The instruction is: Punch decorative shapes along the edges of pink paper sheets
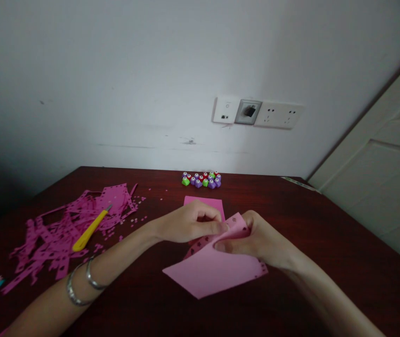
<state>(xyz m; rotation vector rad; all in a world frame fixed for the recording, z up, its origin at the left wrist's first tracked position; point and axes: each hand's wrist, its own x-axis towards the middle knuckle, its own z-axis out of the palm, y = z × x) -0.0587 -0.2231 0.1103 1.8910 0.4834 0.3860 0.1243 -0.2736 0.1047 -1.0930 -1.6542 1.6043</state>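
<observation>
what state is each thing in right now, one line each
left hand: pinching the held sheet
right hand: gripping the held sheet
held pink sheet: bent, punched with small shapes along edges
pink sheet behind: lying on the table, partly hidden
yellow-handled tool: lying on the scraps, metal tip exposed
pink scraps: cut up, heaped loosely
small colored pieces: grouped near the wall
two bracelets: worn on the left arm
</observation>
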